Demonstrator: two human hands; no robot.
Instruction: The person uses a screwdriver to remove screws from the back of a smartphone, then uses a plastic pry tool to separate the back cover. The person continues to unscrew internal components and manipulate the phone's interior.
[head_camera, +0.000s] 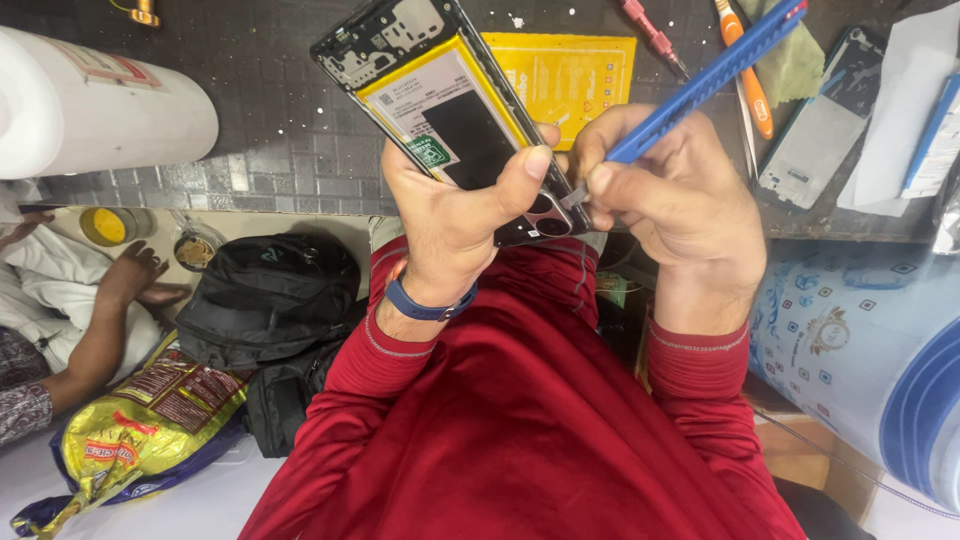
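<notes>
Opened black smartphone with yellow-edged battery (452, 118), back cover already off, innards bare; camera end apparently under work, nothing visibly lifted free yet. Held above the dark gridded work mat (270, 130), long axis running from near right, at the camera end, to far left. Clamped by left hand (462, 215), thumb across it. Right hand (680, 205) gripping blue plastic-handled blade tool (710, 80), tip at the camera housing.
</notes>
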